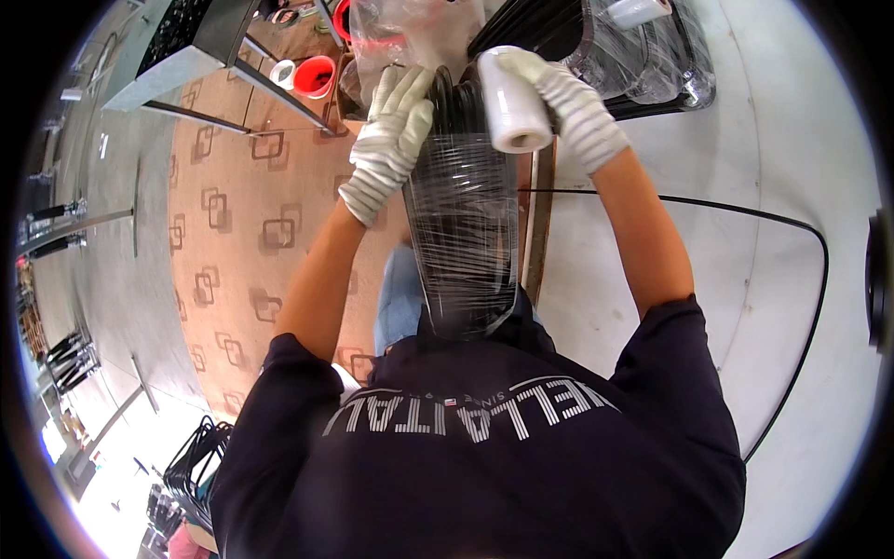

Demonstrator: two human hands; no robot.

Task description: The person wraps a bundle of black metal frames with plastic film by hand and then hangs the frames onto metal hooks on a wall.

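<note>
A long bundle of black metal frames [463, 219], wound in clear stretch film, lies in front of my body and points away from me. My left hand [389, 140], in a white striped work glove, rests against the left side of its far end with the fingers stretched out. On the opposite side my right hand [568, 102], gloved alike, is closed around a roll of stretch film [514, 107]. The roll's open core faces me, just right of the bundle. Whether film runs from the roll to the bundle I cannot tell.
More film-wrapped black frames [643, 56] lie at the far right. A metal-legged table [186, 70] stands far left, near a red bucket [315, 76]. Clear plastic [410, 33] sits beyond my hands. A black cable [745, 212] curves across the floor at right.
</note>
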